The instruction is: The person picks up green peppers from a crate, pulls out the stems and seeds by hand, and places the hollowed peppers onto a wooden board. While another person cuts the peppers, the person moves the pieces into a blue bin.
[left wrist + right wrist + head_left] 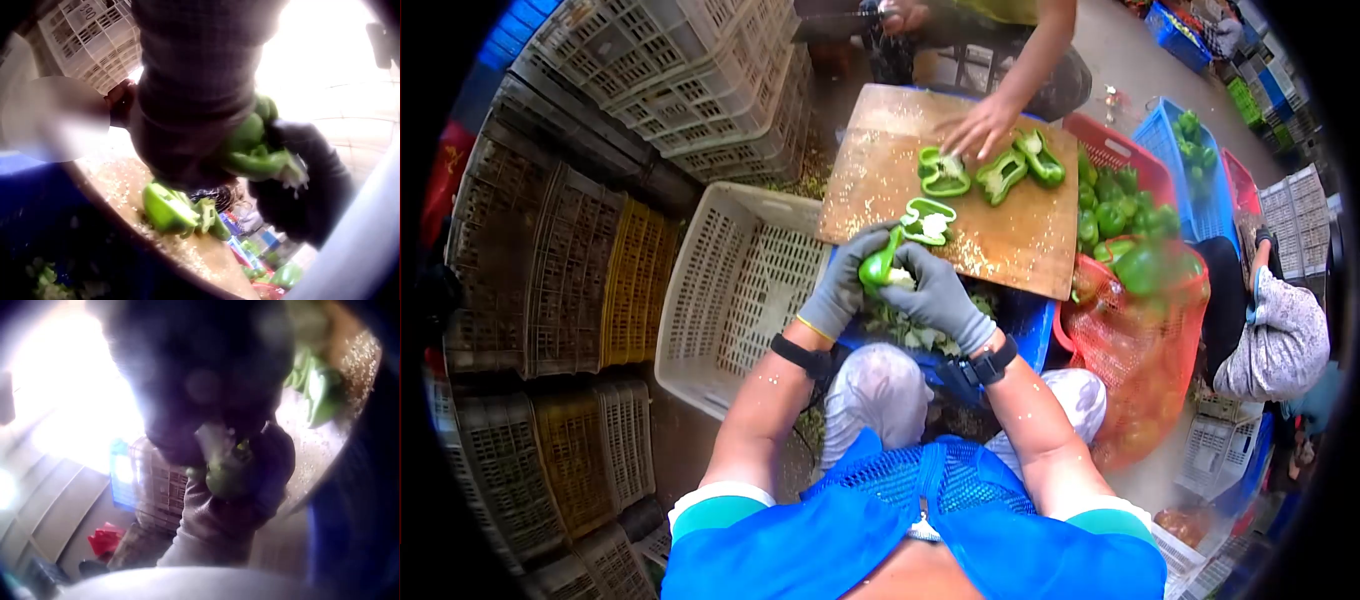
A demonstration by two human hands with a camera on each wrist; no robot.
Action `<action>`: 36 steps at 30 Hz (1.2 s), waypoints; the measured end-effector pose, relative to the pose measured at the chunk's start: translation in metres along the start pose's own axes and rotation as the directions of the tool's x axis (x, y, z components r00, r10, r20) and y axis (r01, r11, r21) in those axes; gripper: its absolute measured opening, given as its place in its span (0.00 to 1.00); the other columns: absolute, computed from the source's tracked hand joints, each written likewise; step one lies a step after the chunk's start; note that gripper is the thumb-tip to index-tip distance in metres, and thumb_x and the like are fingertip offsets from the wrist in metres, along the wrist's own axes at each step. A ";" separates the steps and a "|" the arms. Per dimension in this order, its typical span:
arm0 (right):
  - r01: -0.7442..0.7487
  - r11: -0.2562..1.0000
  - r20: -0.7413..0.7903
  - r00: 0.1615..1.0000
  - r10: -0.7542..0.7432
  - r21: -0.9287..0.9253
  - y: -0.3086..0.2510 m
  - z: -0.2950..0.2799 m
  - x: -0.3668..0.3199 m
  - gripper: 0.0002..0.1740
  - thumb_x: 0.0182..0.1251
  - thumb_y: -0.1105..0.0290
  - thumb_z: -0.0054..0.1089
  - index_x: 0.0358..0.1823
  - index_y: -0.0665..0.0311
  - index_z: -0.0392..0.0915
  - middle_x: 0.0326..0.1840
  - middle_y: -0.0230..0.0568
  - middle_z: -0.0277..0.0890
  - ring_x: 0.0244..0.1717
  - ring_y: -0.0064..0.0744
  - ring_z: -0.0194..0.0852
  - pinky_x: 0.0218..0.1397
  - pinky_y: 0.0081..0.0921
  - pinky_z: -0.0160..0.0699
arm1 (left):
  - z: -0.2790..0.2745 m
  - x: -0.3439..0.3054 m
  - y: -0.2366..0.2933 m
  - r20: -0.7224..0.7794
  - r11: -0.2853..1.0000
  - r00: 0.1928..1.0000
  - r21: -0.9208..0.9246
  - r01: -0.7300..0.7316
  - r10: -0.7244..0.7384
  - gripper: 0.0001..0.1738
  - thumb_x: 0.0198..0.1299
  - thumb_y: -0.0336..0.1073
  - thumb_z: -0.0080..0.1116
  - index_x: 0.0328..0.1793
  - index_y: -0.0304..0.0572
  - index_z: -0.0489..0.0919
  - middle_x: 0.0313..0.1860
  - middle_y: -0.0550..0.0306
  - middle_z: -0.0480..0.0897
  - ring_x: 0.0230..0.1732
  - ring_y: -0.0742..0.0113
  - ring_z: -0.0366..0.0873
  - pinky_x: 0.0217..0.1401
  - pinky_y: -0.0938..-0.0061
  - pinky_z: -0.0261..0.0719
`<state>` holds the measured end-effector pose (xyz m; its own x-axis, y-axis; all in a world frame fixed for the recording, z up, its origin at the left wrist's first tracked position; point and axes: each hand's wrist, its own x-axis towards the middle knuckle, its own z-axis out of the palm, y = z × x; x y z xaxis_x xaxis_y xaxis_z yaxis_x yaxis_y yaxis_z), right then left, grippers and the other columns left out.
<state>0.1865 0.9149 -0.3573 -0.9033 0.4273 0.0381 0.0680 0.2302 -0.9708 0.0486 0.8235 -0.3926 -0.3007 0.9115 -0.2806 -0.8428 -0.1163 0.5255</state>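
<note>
In the head view both hands wear grey gloves and meet over the near left edge of a wooden cutting board point(870, 150). My left hand point(843, 283) grips a piece of green bell pepper point(878, 262), its cut side turned toward the right hand. Fingers of my right hand point(945, 300) pinch the pale seed core point(902, 278) at the pepper's open side. The left wrist view shows the same pepper point(253, 161) between dark, blurred gloves, with white core bits hanging from it. Several cut pepper halves point(945, 172) lie on the board, one point(927, 221) just beyond the hands.
Another person's hand point(982, 125) rests by the pepper halves across the board. A blue container point(1032, 335) with leafy scraps sits below. At left stands a white slatted crate point(740, 250), with stacked crates point(710, 90) behind. Red baskets point(1115, 140) and a red mesh bag point(1135, 350) hold peppers at right.
</note>
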 end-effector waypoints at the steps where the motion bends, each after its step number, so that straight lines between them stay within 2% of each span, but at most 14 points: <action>1: 0.029 0.983 -0.055 0.998 -0.039 -0.181 -0.002 -0.001 -0.001 0.15 0.55 0.66 0.66 0.40 0.64 0.74 0.27 0.37 0.75 0.30 0.21 0.74 0.36 0.24 0.75 | 0.001 0.000 0.001 -0.084 0.997 0.994 0.020 -0.070 0.071 0.17 0.62 0.35 0.57 0.56 0.39 0.77 0.45 0.56 0.82 0.44 0.66 0.81 0.46 0.70 0.83; 2: 0.035 0.951 -0.118 0.990 -0.074 -0.307 -0.007 -0.001 -0.006 0.14 0.55 0.64 0.64 0.39 0.63 0.73 0.26 0.48 0.75 0.29 0.35 0.79 0.34 0.29 0.76 | 0.001 -0.004 0.005 -0.259 0.977 0.952 0.178 -0.121 0.165 0.15 0.61 0.36 0.59 0.53 0.41 0.78 0.42 0.57 0.81 0.39 0.68 0.81 0.40 0.73 0.83; 4: -0.118 0.912 -0.213 0.977 0.035 -0.393 0.002 -0.005 -0.020 0.15 0.56 0.60 0.63 0.37 0.63 0.73 0.28 0.54 0.76 0.32 0.48 0.80 0.36 0.35 0.77 | -0.043 -0.010 0.027 -0.319 0.976 0.923 0.037 -0.216 0.216 0.18 0.58 0.32 0.63 0.55 0.39 0.77 0.40 0.57 0.80 0.37 0.66 0.80 0.39 0.72 0.84; 6: -0.157 0.820 0.125 0.955 0.267 -0.550 0.019 -0.037 -0.037 0.19 0.56 0.54 0.63 0.40 0.60 0.76 0.31 0.53 0.78 0.36 0.51 0.80 0.42 0.40 0.76 | -0.057 -0.031 0.044 -0.367 0.859 0.782 0.312 -0.406 0.503 0.20 0.57 0.34 0.64 0.56 0.39 0.77 0.40 0.56 0.81 0.36 0.66 0.81 0.39 0.73 0.83; 8: -0.151 0.716 0.287 0.845 0.452 -0.682 0.004 -0.060 -0.031 0.20 0.56 0.53 0.64 0.43 0.58 0.77 0.36 0.51 0.80 0.42 0.50 0.80 0.47 0.39 0.76 | -0.096 -0.052 0.054 -0.389 0.659 0.685 0.731 -0.179 0.617 0.26 0.55 0.36 0.67 0.60 0.37 0.76 0.46 0.51 0.80 0.40 0.64 0.81 0.41 0.74 0.83; 9: -0.131 0.824 0.200 0.938 0.283 -0.552 0.020 -0.064 -0.028 0.20 0.57 0.56 0.64 0.47 0.57 0.78 0.41 0.48 0.80 0.45 0.48 0.79 0.53 0.37 0.75 | -0.127 -0.053 0.053 -0.412 0.556 0.679 0.831 0.007 0.608 0.31 0.53 0.38 0.69 0.63 0.36 0.74 0.54 0.49 0.77 0.45 0.63 0.80 0.45 0.76 0.81; 12: 0.230 0.589 0.095 0.963 -0.251 -0.775 0.041 -0.067 0.023 0.20 0.56 0.65 0.61 0.52 0.54 0.75 0.59 0.42 0.72 0.59 0.45 0.69 0.57 0.37 0.74 | -0.100 -0.052 0.041 -0.277 0.455 0.781 0.891 -0.010 0.560 0.32 0.57 0.42 0.67 0.66 0.38 0.72 0.60 0.49 0.74 0.49 0.63 0.78 0.51 0.76 0.78; 13: 0.241 0.507 0.160 0.967 -0.199 -0.828 0.051 -0.065 0.037 0.21 0.56 0.65 0.62 0.52 0.55 0.75 0.59 0.42 0.71 0.60 0.45 0.68 0.57 0.37 0.75 | -0.076 -0.048 0.036 -0.203 0.530 0.836 0.840 -0.119 0.510 0.32 0.59 0.44 0.65 0.67 0.40 0.71 0.61 0.49 0.73 0.51 0.63 0.78 0.53 0.76 0.77; 15: 0.285 0.320 0.273 0.958 -0.083 -0.903 0.074 -0.059 0.056 0.23 0.54 0.65 0.63 0.53 0.56 0.74 0.60 0.42 0.69 0.62 0.45 0.66 0.56 0.37 0.75 | -0.047 -0.034 0.035 -0.270 0.689 0.935 0.724 0.040 0.230 0.31 0.60 0.46 0.63 0.68 0.43 0.70 0.60 0.50 0.74 0.52 0.63 0.78 0.53 0.75 0.78; 18: 0.140 0.472 0.190 0.980 0.059 -0.870 0.051 -0.049 0.062 0.26 0.52 0.61 0.66 0.54 0.58 0.74 0.56 0.46 0.72 0.58 0.48 0.69 0.54 0.39 0.76 | -0.039 -0.005 0.018 -0.260 0.887 0.958 0.404 0.224 -0.123 0.29 0.62 0.48 0.62 0.66 0.45 0.71 0.56 0.52 0.78 0.51 0.62 0.80 0.52 0.73 0.80; 19: 0.065 0.672 0.130 0.990 0.047 -0.738 0.052 -0.043 0.058 0.29 0.51 0.56 0.69 0.55 0.58 0.74 0.51 0.51 0.75 0.53 0.52 0.74 0.53 0.41 0.76 | -0.035 0.003 0.013 -0.225 0.922 0.948 0.266 0.281 -0.224 0.28 0.62 0.48 0.61 0.65 0.46 0.72 0.54 0.52 0.79 0.50 0.62 0.81 0.51 0.72 0.81; 23: -0.050 0.915 0.147 0.982 0.119 -0.401 0.017 -0.008 0.031 0.31 0.48 0.52 0.72 0.49 0.65 0.75 0.44 0.57 0.79 0.47 0.55 0.78 0.50 0.40 0.75 | -0.023 0.022 -0.016 0.067 0.929 0.952 -0.205 0.308 -0.300 0.20 0.65 0.45 0.58 0.60 0.46 0.74 0.51 0.54 0.80 0.45 0.63 0.83 0.46 0.67 0.85; 25: -0.077 0.982 0.221 0.968 0.115 -0.175 0.017 -0.008 0.022 0.23 0.50 0.58 0.70 0.42 0.66 0.76 0.38 0.54 0.79 0.42 0.54 0.78 0.47 0.39 0.76 | -0.016 0.016 -0.015 -0.011 0.975 0.977 -0.062 0.211 -0.212 0.20 0.64 0.41 0.59 0.60 0.47 0.73 0.47 0.58 0.80 0.40 0.67 0.82 0.42 0.71 0.84; 36: 0.150 0.814 -0.070 0.971 -0.227 -0.561 -0.002 0.027 -0.008 0.16 0.49 0.63 0.69 0.34 0.62 0.73 0.31 0.47 0.74 0.31 0.49 0.78 0.32 0.39 0.76 | 0.017 -0.015 -0.009 -0.402 0.922 0.856 0.338 -0.190 0.324 0.24 0.57 0.27 0.64 0.60 0.41 0.71 0.37 0.58 0.78 0.34 0.70 0.80 0.34 0.76 0.81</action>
<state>0.1821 0.8871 -0.3619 -0.8630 0.4243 0.2742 0.1576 0.7418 -0.6518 0.0679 0.8175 -0.3794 -0.7098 0.5843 -0.3933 -0.5691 -0.1467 0.8091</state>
